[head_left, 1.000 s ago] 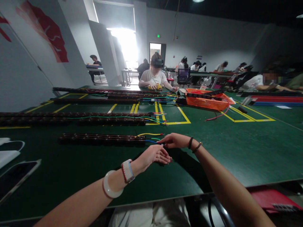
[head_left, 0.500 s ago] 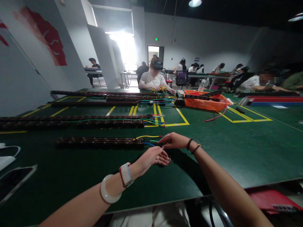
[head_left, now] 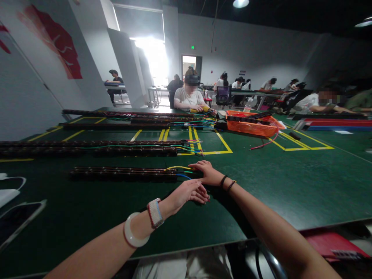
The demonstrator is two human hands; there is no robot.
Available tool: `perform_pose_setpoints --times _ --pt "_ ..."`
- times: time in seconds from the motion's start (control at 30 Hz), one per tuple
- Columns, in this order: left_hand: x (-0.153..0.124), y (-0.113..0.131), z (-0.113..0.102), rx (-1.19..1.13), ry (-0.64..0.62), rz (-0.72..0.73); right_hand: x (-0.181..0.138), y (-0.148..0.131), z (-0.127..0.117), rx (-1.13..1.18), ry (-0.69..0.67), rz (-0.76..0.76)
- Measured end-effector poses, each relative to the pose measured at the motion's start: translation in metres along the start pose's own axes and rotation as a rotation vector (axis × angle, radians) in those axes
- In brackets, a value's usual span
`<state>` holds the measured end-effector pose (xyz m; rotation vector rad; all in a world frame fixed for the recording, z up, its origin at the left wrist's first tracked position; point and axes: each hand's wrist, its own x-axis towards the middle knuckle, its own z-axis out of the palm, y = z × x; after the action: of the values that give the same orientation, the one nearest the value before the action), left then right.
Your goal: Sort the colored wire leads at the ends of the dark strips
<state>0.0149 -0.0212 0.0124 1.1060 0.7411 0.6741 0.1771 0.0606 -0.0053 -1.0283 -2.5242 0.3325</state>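
A dark cable chain [head_left: 124,173] lies lengthwise in front of me, with a yellow wire [head_left: 178,167], a green wire [head_left: 188,172] and a blue wire [head_left: 183,176] coming out of its right end. Over the ends of these wires is my right hand [head_left: 208,173], its fingers stretched to the left and apart, fingertips at the yellow wire's end. The wire tips are hidden beneath it. Just nearer to me, my left hand [head_left: 190,193] rests on its side by the table top, fingers loosely bent and apart, with nothing seen in it.
More cable chains [head_left: 87,148] with loose wires lie beyond, across yellow tape lines on the green table [head_left: 276,186]. An orange basket [head_left: 250,130] stands farther back. A phone [head_left: 20,221] lies at left. A co-worker [head_left: 188,95] sits opposite; others work behind.
My right hand has shifted slightly left over the wire ends, its fingers now spread across them. My left hand has barely moved. The co-worker opposite has moved their hands.
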Motion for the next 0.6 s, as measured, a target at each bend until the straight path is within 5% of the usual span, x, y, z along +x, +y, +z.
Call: perform_pose_setpoints --times 0.2,0.37,0.6 --pt "0.003 -0.006 -0.004 -0.044 0.002 0.024 0.002 -0.004 0.002 -0.007 0.022 -0.062" --pt "0.008 -0.006 -0.008 -0.231 0.128 -0.068 0.003 -0.010 0.002 -0.031 0.086 -0.110" --pt "0.014 -0.006 -0.014 -0.520 0.221 -0.005 0.000 -0.021 -0.001 -0.307 0.149 -0.242"
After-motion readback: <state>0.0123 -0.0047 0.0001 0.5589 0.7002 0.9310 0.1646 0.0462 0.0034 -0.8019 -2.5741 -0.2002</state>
